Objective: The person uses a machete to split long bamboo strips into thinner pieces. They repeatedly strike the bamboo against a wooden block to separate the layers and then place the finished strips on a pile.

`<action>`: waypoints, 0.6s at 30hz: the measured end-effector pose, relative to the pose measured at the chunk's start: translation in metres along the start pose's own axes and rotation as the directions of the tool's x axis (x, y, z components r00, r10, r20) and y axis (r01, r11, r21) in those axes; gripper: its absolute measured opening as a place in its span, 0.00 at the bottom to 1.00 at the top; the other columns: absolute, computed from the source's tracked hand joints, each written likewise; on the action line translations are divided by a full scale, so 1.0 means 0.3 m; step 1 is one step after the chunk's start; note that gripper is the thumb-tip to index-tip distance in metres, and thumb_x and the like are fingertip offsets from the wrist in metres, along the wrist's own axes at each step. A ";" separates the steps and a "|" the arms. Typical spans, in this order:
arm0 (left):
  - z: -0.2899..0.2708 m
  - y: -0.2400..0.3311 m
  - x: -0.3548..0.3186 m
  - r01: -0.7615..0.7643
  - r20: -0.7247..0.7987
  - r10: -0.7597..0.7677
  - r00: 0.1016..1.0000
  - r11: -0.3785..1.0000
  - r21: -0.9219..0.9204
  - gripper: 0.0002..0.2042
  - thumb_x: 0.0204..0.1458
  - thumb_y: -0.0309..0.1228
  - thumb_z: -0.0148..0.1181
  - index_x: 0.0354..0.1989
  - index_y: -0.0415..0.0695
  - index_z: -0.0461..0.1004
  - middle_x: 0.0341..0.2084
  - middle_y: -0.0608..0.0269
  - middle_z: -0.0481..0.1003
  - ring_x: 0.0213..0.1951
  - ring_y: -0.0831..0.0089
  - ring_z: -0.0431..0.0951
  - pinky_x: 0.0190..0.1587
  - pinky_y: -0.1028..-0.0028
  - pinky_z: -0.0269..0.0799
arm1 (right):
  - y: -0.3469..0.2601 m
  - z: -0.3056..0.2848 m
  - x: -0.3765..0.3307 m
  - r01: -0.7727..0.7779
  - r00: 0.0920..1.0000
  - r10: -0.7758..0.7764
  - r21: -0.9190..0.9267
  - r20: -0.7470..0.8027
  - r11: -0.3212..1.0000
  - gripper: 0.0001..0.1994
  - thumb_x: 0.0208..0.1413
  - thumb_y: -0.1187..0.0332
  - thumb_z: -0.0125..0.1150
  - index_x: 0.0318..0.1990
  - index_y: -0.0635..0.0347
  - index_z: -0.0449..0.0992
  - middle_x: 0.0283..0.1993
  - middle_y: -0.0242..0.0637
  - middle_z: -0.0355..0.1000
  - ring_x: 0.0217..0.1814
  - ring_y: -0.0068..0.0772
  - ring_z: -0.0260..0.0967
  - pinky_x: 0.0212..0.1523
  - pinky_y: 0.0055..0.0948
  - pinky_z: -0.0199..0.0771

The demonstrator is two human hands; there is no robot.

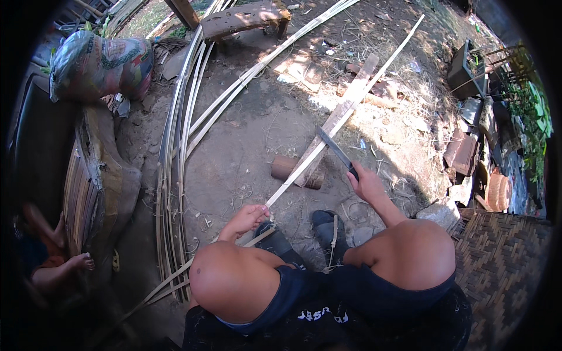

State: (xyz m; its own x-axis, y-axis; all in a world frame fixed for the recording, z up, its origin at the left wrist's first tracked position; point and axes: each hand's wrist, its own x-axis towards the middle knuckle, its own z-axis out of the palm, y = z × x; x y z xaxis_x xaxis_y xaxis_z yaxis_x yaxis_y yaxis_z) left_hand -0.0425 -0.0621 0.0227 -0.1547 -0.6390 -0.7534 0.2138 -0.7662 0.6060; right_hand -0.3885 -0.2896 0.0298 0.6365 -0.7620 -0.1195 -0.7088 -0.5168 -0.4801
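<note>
My left hand (249,217) is closed round the near end of a long pale bamboo strip (383,69), which slants away to the far right. Under the strip lies a flat wooden board (357,82), its near end propped on a short round log (283,168). In my right hand (370,183) is a knife (336,148), held by its dark handle. Its blade points up and to the left, with the tip end at the strip over the board. Whether the edge presses into the strip I cannot tell.
Bundles of long bamboo strips (171,175) curve along the ground at my left. A stuffed sack (102,65) and a wooden bench (246,19) stand farther off. A woven mat (497,269) lies at right, near a stone (439,215). Another person's limbs (61,270) show at far left.
</note>
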 end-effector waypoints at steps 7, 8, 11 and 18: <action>0.003 -0.031 -0.016 -0.122 -0.077 0.147 0.986 0.957 0.264 0.19 0.67 0.46 0.49 0.36 0.42 0.75 0.17 0.74 0.67 0.19 0.85 0.63 0.20 0.79 0.57 | -0.118 0.012 -0.053 0.253 0.964 -0.250 -0.023 0.088 0.967 0.19 0.63 0.51 0.55 0.55 0.51 0.70 0.33 0.53 0.75 0.34 0.61 0.75 0.33 0.52 0.76; -0.048 -0.132 -0.055 -0.072 -0.066 0.088 0.994 0.972 0.223 0.20 0.67 0.47 0.49 0.35 0.42 0.75 0.17 0.74 0.67 0.19 0.85 0.64 0.20 0.79 0.58 | -0.087 0.004 -0.043 0.249 0.966 -0.245 -0.039 0.087 0.968 0.19 0.63 0.52 0.55 0.54 0.52 0.70 0.32 0.54 0.75 0.34 0.61 0.75 0.33 0.52 0.76; -0.140 -0.211 -0.155 0.044 -0.118 -0.022 0.993 0.982 0.181 0.21 0.66 0.48 0.50 0.34 0.42 0.75 0.16 0.73 0.67 0.19 0.84 0.65 0.21 0.78 0.58 | 0.062 -0.024 0.043 -0.061 0.995 0.065 0.058 -0.075 0.996 0.18 0.64 0.52 0.55 0.54 0.51 0.72 0.32 0.54 0.76 0.33 0.60 0.75 0.35 0.51 0.76; -0.099 -0.244 -0.197 0.014 -0.157 0.025 0.987 0.971 0.240 0.22 0.66 0.48 0.49 0.38 0.40 0.77 0.16 0.71 0.70 0.20 0.83 0.67 0.23 0.79 0.62 | 0.105 -0.033 0.029 -0.141 0.987 0.143 0.035 -0.075 0.989 0.20 0.63 0.51 0.55 0.57 0.48 0.72 0.35 0.53 0.76 0.35 0.60 0.76 0.36 0.52 0.76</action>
State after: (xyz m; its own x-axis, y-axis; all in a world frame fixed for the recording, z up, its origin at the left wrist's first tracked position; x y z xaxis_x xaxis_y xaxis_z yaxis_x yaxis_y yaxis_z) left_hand -0.0205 0.0337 0.0152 0.0041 -0.6392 -0.7690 -0.0259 -0.7688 0.6389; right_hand -0.4083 -0.3163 0.0222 0.5034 -0.8555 -0.1212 -0.7804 -0.3900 -0.4888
